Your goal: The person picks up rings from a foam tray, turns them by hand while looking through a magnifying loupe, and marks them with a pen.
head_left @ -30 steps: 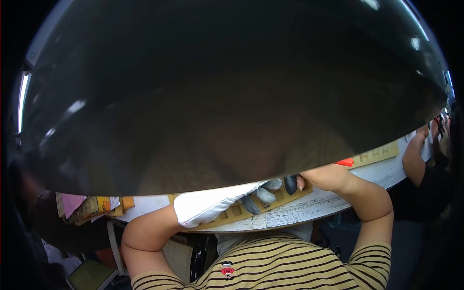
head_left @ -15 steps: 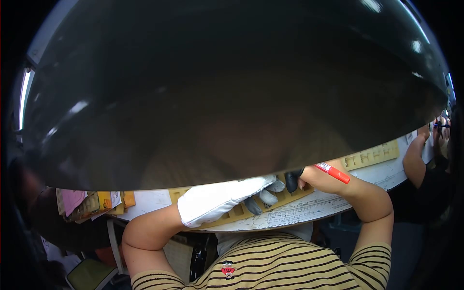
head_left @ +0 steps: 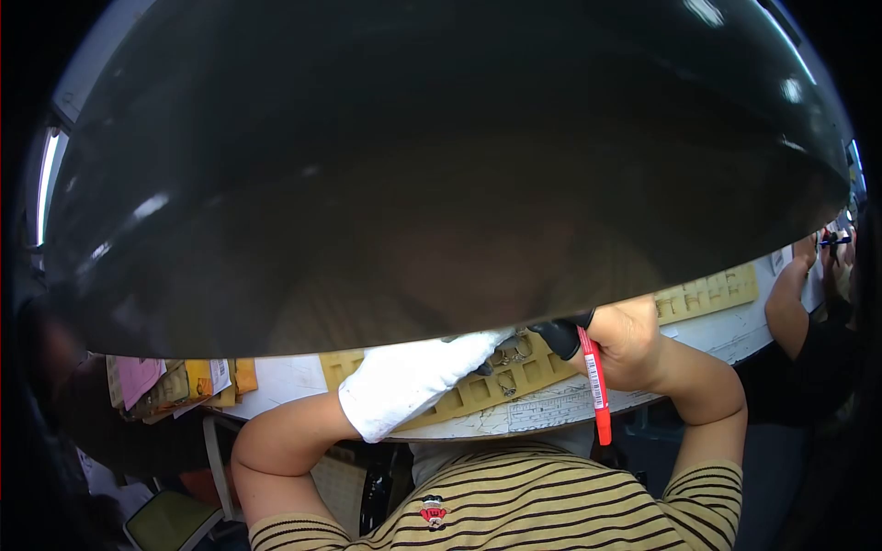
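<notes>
A white glove with grey fingertips covers my left hand (head_left: 418, 376), which rests over a yellow compartment tray (head_left: 478, 391). Its fingers are mostly hidden under a dark curved visor. Small metal pieces (head_left: 508, 382) lie in the tray's compartments beside the fingertips. My right hand (head_left: 611, 342) wears black covers on some fingers and is curled around a red marker (head_left: 595, 390), which hangs down past the table's front edge. The right fingertips reach over the tray's right part, partly behind the visor.
The dark visor (head_left: 441, 184) hides the upper view. Another yellow tray (head_left: 712, 292) lies right on the white table (head_left: 726, 338). Papers and yellow packets (head_left: 197, 386) are piled at left. A co-worker's arm (head_left: 787, 303) is at far right; a green stool (head_left: 175, 523) stands lower left.
The red marker has swung from pointing right to hanging downward in my right hand, which has turned. My left fingers have moved back, uncovering metal pieces in the tray.
</notes>
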`<state>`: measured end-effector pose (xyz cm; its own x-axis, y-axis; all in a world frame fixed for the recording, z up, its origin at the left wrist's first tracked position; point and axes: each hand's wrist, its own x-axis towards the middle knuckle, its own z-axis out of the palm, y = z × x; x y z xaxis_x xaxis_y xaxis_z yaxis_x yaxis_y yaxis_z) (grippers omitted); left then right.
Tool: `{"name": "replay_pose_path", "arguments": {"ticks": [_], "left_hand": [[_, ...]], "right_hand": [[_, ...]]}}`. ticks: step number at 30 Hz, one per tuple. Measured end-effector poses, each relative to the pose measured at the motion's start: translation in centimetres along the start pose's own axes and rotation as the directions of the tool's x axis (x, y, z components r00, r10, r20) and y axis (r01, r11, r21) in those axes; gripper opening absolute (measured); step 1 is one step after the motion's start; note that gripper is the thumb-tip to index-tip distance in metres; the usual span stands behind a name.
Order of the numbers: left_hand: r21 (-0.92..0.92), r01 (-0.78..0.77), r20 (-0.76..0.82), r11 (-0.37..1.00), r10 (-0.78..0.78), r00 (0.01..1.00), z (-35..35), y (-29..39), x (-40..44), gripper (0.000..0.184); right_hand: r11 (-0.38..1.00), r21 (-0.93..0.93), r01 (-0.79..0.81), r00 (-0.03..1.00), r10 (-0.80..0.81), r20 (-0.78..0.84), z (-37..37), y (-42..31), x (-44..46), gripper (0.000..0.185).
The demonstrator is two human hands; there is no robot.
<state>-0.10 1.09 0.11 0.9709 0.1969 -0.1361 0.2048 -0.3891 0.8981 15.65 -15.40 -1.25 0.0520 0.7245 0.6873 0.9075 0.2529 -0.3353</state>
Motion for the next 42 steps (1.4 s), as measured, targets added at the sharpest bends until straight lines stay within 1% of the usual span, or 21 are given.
{"name": "replay_pose_path", "arguments": {"ticks": [5,7,10,13,16,17,18,20,21,22,24,26,27,28,30,32,35,36,38,41,42], "left_hand": [[-0.009,0.003,0.000,1.000,-0.003,1.000,0.1,0.5,0.1,0.033],[-0.175,0.085,-0.023,0.981,-0.090,0.996,0.3,0.9,0.1,0.034],[-0.244,0.092,-0.005,0.965,-0.096,0.995,0.2,0.6,0.2,0.034],[-0.218,0.143,-0.004,0.965,-0.148,0.989,0.4,0.8,0.1,0.032],[-0.276,0.107,-0.041,0.955,-0.123,0.992,0.3,0.9,0.1,0.030],[-0.276,0.107,-0.041,0.955,-0.123,0.992,0.3,0.9,0.1,0.030],[-0.213,0.046,-0.100,0.976,-0.069,0.993,0.3,0.9,0.0,0.028],[-0.144,-0.011,-0.155,0.990,-0.011,0.988,0.4,0.7,-0.2,0.027],[-0.031,-0.063,-0.160,0.998,0.057,0.986,0.4,0.4,-0.2,0.025],[0.025,-0.089,-0.158,0.996,0.091,0.983,0.4,0.1,-0.2,0.024],[0.110,-0.135,-0.167,0.985,0.152,0.974,0.4,-0.6,-0.2,0.023],[0.139,-0.156,-0.177,0.978,0.180,0.968,0.4,-0.7,-0.3,0.023],[0.240,-0.186,-0.171,0.953,0.230,0.958,0.4,-0.6,-0.3,0.023],[0.290,-0.200,-0.166,0.936,0.255,0.953,0.4,-0.5,-0.4,0.023],[0.370,-0.227,-0.171,0.901,0.306,0.937,0.6,-0.4,-0.5,0.023],[0.402,-0.240,-0.179,0.884,0.332,0.926,0.6,-0.3,-0.5,0.023],[0.286,-0.196,-0.188,0.938,0.255,0.948,0.6,-0.3,-0.2,0.024],[0.165,-0.137,-0.173,0.977,0.165,0.971,0.5,-0.7,-0.1,0.025],[0.043,-0.070,-0.147,0.997,0.076,0.986,0.4,-0.7,0.2,0.025],[0.166,-0.109,-0.055,0.980,0.120,0.991,0.0,-0.2,0.2,0.026],[0.192,-0.139,-0.062,0.972,0.153,0.986,0.0,-0.2,0.1,0.026]], "right_hand": [[1.000,-0.001,0.012,1.000,-0.012,-0.009,0.2,-0.1,0.0,0.019],[1.000,0.005,0.020,1.000,-0.020,0.000,0.2,-0.1,0.0,0.019],[0.999,0.040,0.018,1.000,-0.017,-0.019,0.3,-0.3,0.0,0.018],[0.998,0.061,-0.013,1.000,0.012,0.010,-0.1,-0.5,0.1,0.017],[1.000,-0.011,0.018,1.000,-0.018,0.019,-0.4,-0.2,0.3,0.022],[1.000,-0.014,-0.004,1.000,0.004,-0.010,-0.3,-0.3,0.5,0.026],[1.000,-0.014,-0.015,1.000,0.015,-0.025,-0.3,-0.3,0.6,0.028],[0.999,-0.017,-0.035,0.999,0.035,-0.026,-0.2,-0.3,0.5,0.033],[0.999,-0.021,-0.045,0.999,0.045,-0.012,-0.2,-0.3,0.5,0.036],[0.999,-0.021,-0.045,0.999,0.045,-0.012,-0.1,-0.2,0.5,0.036],[0.999,-0.031,-0.044,0.999,0.043,-0.032,0.0,-0.2,0.6,0.034],[0.999,-0.043,-0.032,0.999,0.031,-0.030,0.0,-0.1,0.6,0.032],[0.998,-0.049,-0.027,0.999,0.025,-0.028,-0.1,0.0,0.5,0.031],[0.998,-0.055,-0.021,0.999,0.019,-0.027,-0.2,0.1,0.5,0.030],[0.991,-0.111,0.080,0.997,-0.078,0.021,-0.4,0.4,0.4,0.021],[0.982,-0.148,0.117,0.993,-0.112,0.044,-0.4,0.3,0.5,0.013],[0.984,-0.149,0.100,0.994,-0.094,0.050,-0.4,0.4,0.5,0.010],[0.986,-0.138,0.090,0.995,-0.084,0.050,-0.4,0.4,0.4,0.009],[0.995,-0.072,0.065,0.997,-0.062,0.042,-0.4,0.5,0.3,0.010],[0.999,0.001,0.041,0.999,-0.041,0.027,-0.2,0.4,0.2,0.018],[0.999,0.009,0.035,0.999,-0.035,0.023,-0.1,0.3,0.3,0.020]]}}
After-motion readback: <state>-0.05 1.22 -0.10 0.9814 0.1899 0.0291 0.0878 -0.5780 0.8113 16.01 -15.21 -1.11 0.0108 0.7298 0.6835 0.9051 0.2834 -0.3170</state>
